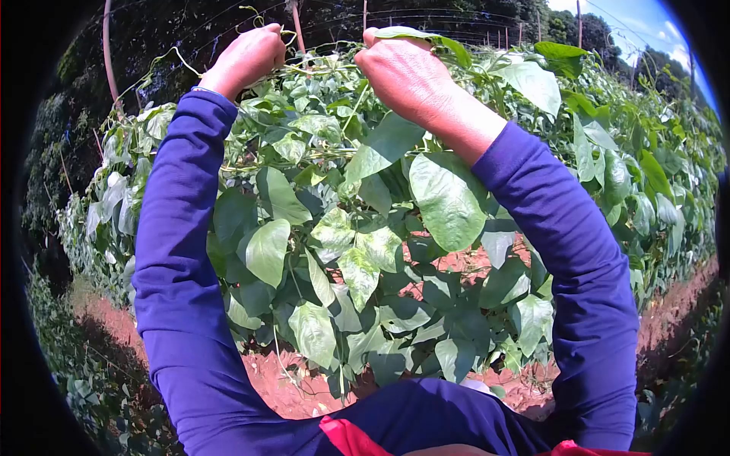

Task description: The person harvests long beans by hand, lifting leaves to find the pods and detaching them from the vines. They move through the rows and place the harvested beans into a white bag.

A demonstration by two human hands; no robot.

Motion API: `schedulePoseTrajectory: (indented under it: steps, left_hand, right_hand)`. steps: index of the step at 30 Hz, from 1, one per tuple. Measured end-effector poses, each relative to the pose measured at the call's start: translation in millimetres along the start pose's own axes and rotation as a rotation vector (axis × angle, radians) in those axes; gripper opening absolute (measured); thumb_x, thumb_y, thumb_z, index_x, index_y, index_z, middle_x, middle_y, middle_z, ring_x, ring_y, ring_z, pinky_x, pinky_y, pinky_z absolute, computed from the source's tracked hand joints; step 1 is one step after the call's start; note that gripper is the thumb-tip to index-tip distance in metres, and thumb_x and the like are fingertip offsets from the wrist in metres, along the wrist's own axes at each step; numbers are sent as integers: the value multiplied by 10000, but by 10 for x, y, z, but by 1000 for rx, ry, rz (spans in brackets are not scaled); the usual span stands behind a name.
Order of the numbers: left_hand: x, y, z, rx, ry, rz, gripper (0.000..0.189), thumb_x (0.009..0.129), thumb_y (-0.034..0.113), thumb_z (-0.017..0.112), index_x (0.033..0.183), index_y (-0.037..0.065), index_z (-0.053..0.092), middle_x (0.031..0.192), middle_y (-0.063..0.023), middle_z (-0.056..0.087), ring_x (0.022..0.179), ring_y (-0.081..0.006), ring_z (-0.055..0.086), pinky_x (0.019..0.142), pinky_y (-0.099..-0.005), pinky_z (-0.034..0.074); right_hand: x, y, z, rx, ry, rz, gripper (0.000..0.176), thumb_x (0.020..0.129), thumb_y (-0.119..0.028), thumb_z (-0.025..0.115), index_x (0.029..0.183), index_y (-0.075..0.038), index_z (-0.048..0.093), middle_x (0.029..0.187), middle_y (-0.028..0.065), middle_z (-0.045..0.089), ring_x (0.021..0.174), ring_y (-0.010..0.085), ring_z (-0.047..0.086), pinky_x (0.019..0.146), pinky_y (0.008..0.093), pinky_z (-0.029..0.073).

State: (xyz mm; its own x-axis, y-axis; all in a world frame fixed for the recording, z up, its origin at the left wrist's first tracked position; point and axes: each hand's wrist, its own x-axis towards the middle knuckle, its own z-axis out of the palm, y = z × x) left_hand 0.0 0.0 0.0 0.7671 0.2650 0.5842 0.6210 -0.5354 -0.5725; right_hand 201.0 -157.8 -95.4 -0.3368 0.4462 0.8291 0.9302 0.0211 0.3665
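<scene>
Both arms, in blue sleeves, reach up to the top of a row of leafy climbing vines [357,251]. My left hand [247,59] is closed at the upper left, with a thin green vine stem [315,68] at its fingers. Farther right, my right hand [403,76] is also closed, its back toward the camera, beside a broad green leaf [407,33]. What its fingers hold is hidden behind the hand. Large leaves hang below both hands, among them a wide one [449,199] under the right wrist.
Wooden stakes [110,57] and thin wires stand behind and above the vines. Reddish soil [289,384] shows beneath the foliage. More vines [654,175] run along the right, low plants [99,387] grow at the lower left, and dark trees fill the background.
</scene>
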Motion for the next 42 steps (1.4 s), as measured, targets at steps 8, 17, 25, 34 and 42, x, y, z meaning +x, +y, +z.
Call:
schedulePoseTrajectory:
  steps: [8, 17, 25, 34, 42]
  left_hand:
    - [-382, -145, -65, -1092, -489, -261, 281, 809, 239, 620, 898, -19, 687, 761, -50, 648, 685, -103, 569, 635, -277, 462]
    - [-550, 143, 70, -299, -84, -193, 123, 677, 119, 600, 773, 48, 570, 692, -140, 622, 675, -335, 615, 632, -428, 457]
    - [-611, 399, 477, 163, 530, -260, 182, 774, 55, 579, 955, 70, 598, 990, -89, 591, 945, -280, 594, 769, -411, 505]
    - [-784, 576, 189, -71, 452, -566, 291, 862, 154, 549, 1145, 94, 517, 747, -51, 628, 700, -259, 663, 662, -351, 543]
    - [-760, -535, -291, -1777, -187, -474, 445, 936, 176, 536, 1361, 60, 467, 721, 1, 580, 627, -79, 555, 714, -255, 529]
  right_hand:
    - [13, 110, 83, -19, 53, -35, 55, 767, -43, 562, 788, -10, 600, 889, 152, 599, 811, 315, 659, 682, 423, 537]
    - [-584, -266, -142, -212, 121, -174, 486, 764, -235, 717, 1205, -90, 572, 1321, 145, 488, 1214, 295, 471, 1077, 451, 324]
    - [-1529, -693, -1165, 256, -160, -171, 565, 637, -190, 777, 1182, -139, 635, 1377, 164, 467, 1258, 345, 460, 1092, 518, 304]
    - [-2607, -727, -1153, 299, -242, 245, 442, 691, -194, 765, 1114, -111, 668, 1377, 190, 449, 1279, 380, 424, 1080, 515, 296]
    - [-3053, -822, -887, 470, -337, 579, 418, 722, -185, 766, 1119, -101, 670, 1376, 188, 448, 1293, 392, 404, 1045, 472, 318]
